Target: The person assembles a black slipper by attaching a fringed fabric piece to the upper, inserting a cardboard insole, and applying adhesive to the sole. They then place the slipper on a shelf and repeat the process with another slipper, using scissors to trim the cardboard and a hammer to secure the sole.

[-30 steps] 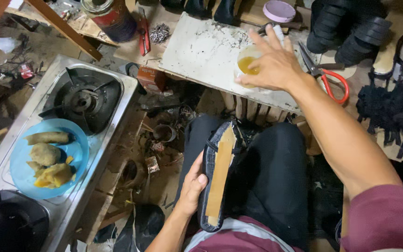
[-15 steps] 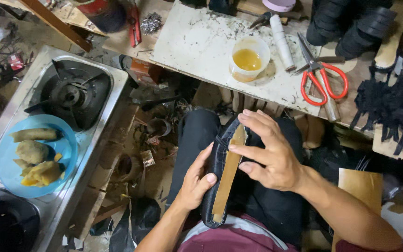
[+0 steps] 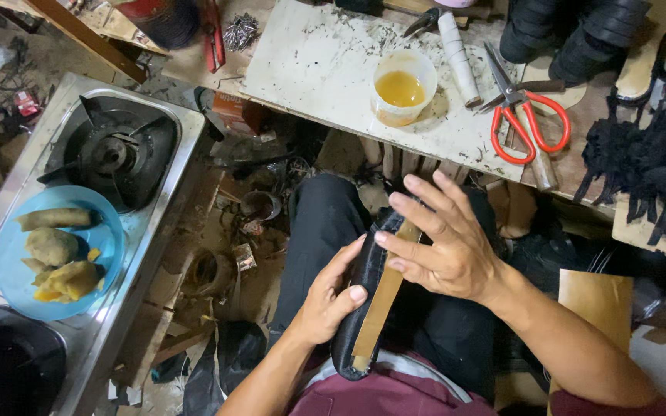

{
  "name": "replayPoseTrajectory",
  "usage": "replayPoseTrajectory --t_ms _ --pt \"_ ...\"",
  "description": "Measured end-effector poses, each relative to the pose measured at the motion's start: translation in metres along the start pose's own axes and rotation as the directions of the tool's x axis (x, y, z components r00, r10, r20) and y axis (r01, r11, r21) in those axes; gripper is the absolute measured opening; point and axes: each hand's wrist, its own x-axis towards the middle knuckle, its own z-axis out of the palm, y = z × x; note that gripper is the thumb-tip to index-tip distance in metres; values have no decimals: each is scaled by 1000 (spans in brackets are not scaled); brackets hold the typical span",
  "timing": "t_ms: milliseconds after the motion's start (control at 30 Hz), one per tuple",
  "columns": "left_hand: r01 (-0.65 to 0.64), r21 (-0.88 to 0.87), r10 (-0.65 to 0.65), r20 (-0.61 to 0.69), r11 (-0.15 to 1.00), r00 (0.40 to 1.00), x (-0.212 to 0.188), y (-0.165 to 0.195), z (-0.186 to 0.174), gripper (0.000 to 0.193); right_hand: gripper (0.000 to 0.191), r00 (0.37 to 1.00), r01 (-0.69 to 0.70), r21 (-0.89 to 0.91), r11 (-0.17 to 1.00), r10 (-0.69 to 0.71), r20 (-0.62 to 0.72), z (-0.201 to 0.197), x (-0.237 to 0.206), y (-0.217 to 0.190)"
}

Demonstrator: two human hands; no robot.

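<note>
My right hand (image 3: 449,246), open with spread fingers, has come back from the cup of yellow glue (image 3: 402,96) beyond it and now presses the tan strip (image 3: 383,300) on the black shoe piece (image 3: 364,285) that my left hand (image 3: 329,300) grips on my lap, so gluing can begin.

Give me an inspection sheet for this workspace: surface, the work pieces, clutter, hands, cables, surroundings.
Surface: white board, stained and speckled.
Job's things: black shoe piece with tan strip, resting on the lap.
Clutter: cup of yellow liquid, red-handled scissors, white roll, black strips.
Hands: left hand grips the shoe piece's edge; right hand lies over its top, fingers spread.
Cables: nothing seen.
Surroundings: gas stove, blue plate of food, littered floor.
</note>
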Motion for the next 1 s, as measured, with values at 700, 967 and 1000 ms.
replayPoseTrajectory --t_ms 700,967,1000 --pt "62 -312 -109 -132 948 985 19 -10 4 72 31 998 -22 67 998 25 -49 35 -37 -50" --pt "0 -155 -36 -232 988 972 23 -13 -2 69 35 992 -127 210 969 129 8 32 -37 -72" --pt "-16 -150 -19 -232 988 973 24 -13 -3 69 34 992 -129 195 972 124 36 33 -36 -73"
